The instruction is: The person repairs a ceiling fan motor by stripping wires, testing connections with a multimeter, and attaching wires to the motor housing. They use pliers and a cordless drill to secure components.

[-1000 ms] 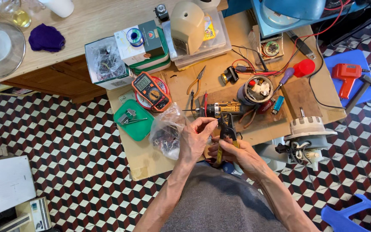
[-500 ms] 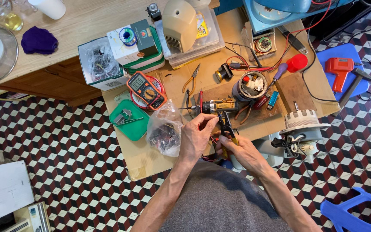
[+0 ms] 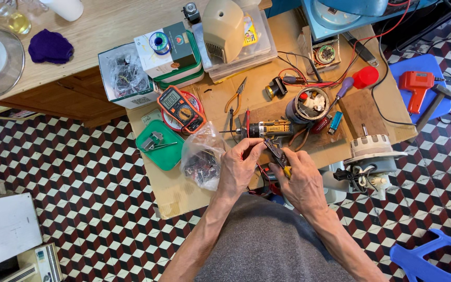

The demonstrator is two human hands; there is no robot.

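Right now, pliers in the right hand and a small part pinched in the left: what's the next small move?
Probably close the pliers gently on the part the left hand pinches; the right hand already has their tips beside those fingertips, just below the small motor.

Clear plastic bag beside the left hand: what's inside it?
The clear plastic bag holds a heap of small dark parts with reddish bits, gathered low by the left hand. Glare and creases hide what they are.

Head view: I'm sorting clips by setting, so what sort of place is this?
Likely a small electrical repair bench: an orange-and-black handheld multimeter, a small cylindrical motor with copper windings and an orange pistol-shaped tool lie around the hands, above a checkered tile floor.
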